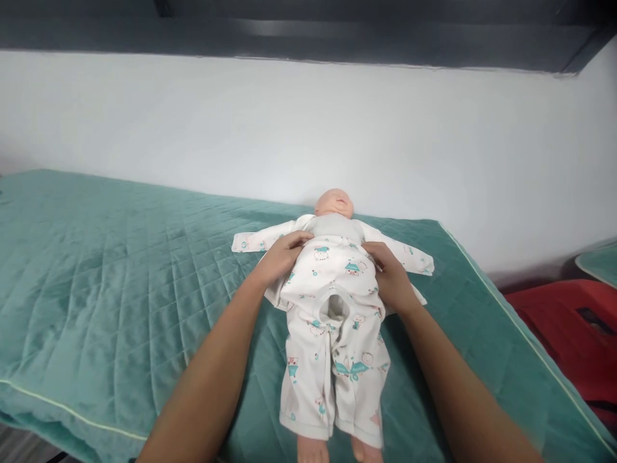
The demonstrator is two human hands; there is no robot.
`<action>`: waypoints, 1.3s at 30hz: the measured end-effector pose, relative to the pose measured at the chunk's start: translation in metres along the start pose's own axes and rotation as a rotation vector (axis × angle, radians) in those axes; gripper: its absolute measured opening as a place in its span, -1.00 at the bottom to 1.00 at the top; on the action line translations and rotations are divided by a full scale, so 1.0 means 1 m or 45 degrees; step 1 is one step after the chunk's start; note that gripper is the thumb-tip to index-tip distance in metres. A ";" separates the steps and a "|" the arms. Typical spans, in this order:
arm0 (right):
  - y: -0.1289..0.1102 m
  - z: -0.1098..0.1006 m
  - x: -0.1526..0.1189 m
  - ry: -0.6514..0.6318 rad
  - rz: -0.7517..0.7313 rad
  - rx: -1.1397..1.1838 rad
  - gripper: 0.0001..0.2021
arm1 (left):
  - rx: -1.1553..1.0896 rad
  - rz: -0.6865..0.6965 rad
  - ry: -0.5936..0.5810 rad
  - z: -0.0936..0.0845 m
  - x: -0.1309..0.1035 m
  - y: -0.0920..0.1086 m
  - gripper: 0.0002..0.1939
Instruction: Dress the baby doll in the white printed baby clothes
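A baby doll (pixel 334 202) lies on its back on the green quilted bed cover (pixel 144 283), its head toward the wall. It wears a white long-sleeved top (pixel 400 251) with small prints; the top is spread at both sides. White printed baby pants (pixel 332 276) with an open crotch cover the belly and legs, and the bare feet stick out below. At the waistband's left side, my left hand (pixel 284 257) is closed on the pants' edge. My right hand (pixel 389 276) grips the waistband's right side with bent fingers. Both thumbs are partly hidden.
A white wall (pixel 193 128) rises behind the bed, with a dark overhanging frame (pixel 308 32) across the top. Beyond the bed's right edge stands a red plastic object (pixel 569 328), and a green surface (pixel 600 262) shows above it.
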State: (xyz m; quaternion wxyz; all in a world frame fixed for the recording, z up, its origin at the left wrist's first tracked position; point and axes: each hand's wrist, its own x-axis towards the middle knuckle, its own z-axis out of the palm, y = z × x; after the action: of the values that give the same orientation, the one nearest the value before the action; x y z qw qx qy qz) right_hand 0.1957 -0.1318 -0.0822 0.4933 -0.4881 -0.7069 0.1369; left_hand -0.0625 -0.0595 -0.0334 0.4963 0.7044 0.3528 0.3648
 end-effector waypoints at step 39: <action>0.006 -0.012 0.001 -0.237 0.744 -0.164 -0.78 | 0.157 -0.140 -0.473 -0.036 -0.011 -0.001 -0.59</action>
State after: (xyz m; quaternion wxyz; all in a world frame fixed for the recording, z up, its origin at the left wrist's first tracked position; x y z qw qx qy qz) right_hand 0.2088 -0.1318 -0.0802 0.3344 -0.6860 -0.5861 0.2719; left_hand -0.0987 -0.0524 -0.0278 0.5278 0.7683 0.3148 0.1789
